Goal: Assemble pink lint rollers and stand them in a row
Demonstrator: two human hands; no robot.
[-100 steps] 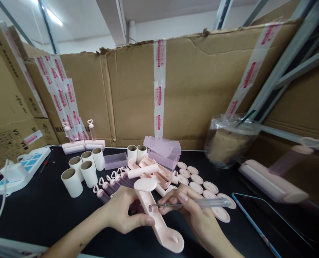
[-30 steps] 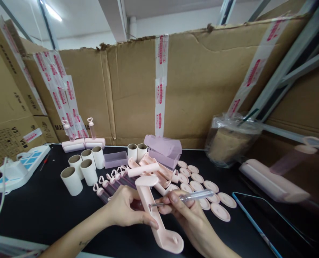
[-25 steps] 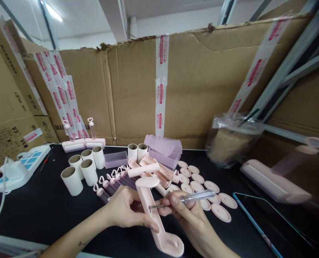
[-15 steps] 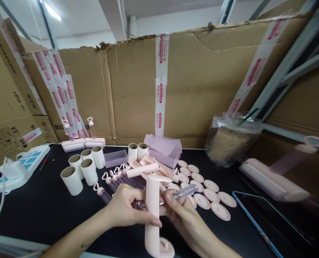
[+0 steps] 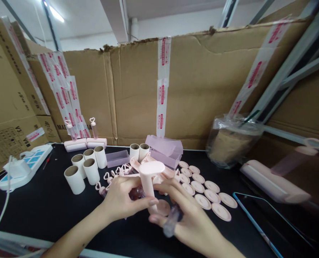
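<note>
Upright in front of me is a pale pink lint roller housing [image 5: 147, 181], its flat oval end facing up. My left hand [image 5: 118, 199] grips it from the side, thumb across its front. A dark translucent purple piece [image 5: 136, 192] shows inside my left palm, partly covered. My right hand [image 5: 188, 213] is closed around a clear purplish rod-like tool [image 5: 171, 223] pointing down toward me; its other end is hidden. The right fingertips reach the housing's right side. A round pink end piece [image 5: 163, 207] shows between the hands at the housing's lower end.
White paper rolls [image 5: 74, 180] stand left. Pink discs [image 5: 212, 196] lie right, near a phone [image 5: 267, 218]. Behind the hands are purple translucent covers [image 5: 166, 147] and heart-ended handles [image 5: 107, 175]. Assembled rollers [image 5: 97, 142], a power strip [image 5: 27, 172] and a bagged cup [image 5: 230, 143] sit around.
The housing has tipped so its oval end shows more. My right hand has turned, swinging the clear tool from pointing up right to pointing down toward me.
</note>
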